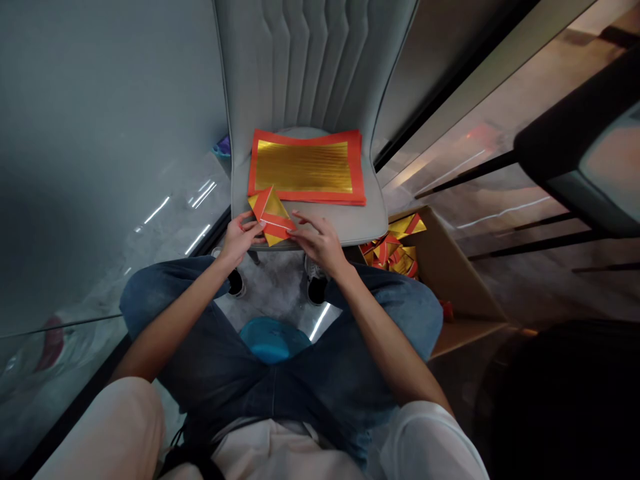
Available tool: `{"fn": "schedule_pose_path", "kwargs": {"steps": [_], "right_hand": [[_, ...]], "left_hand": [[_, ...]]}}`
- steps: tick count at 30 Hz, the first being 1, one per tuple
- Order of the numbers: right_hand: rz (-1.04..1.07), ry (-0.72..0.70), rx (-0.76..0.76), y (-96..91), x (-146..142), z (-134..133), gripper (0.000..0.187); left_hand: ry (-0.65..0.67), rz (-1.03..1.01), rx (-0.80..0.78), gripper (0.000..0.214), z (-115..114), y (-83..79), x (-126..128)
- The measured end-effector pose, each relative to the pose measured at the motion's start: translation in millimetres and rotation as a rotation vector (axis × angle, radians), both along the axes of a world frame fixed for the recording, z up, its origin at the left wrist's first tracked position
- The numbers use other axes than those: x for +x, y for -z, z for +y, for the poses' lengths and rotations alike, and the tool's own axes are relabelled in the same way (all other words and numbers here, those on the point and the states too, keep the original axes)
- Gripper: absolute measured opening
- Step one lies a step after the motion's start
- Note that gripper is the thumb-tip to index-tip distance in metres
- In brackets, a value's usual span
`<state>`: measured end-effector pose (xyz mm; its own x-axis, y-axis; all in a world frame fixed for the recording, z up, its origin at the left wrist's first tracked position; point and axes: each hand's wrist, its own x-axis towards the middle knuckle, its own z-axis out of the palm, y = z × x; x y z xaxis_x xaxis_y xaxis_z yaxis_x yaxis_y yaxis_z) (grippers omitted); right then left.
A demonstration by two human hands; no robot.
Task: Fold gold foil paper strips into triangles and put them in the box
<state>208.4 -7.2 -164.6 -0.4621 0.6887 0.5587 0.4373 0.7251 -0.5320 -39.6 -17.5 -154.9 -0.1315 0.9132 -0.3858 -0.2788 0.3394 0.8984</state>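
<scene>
While the left grip [243,237] and right grip [319,243] clamp a folded red-and-gold paper [270,217], a flat stack of sheets [306,167] lies on the chair [350,223] (folded triangles [393,245] already in the carton [450,273])

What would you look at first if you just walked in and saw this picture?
The shiny gold paper with its orange border catches the eye first, lying in a stack on the grey chair seat. Just below it, the person's left hand and right hand hold a folded gold-and-orange paper triangle. To the right of the chair, a cardboard box holds a heap of similar folded pieces.
</scene>
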Motion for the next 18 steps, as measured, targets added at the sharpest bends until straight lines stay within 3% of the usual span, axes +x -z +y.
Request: {"fn": "schedule_pose_path", "kwargs": {"steps": [5, 9, 18], "right_hand": [[0.4, -0.057, -0.571, 11.2, -16.7, -0.4, 0.074], [0.571, -0.055, -0.919, 15.6, -29.4, -2.4, 0.078], [0.647, 0.034, -1.036, 4.8, -28.5, -2.2, 0.062]], "left_hand": [[-0.019, 0.056, 0.131, 0.052, -2.1, 5.8, 4.4], [0.02, 0.058, 0.213, 0.055, -4.7, 6.7, 8.0], [0.05, 0.081, 0.255, 0.059, -5.6, 9.4, 11.9]]}}
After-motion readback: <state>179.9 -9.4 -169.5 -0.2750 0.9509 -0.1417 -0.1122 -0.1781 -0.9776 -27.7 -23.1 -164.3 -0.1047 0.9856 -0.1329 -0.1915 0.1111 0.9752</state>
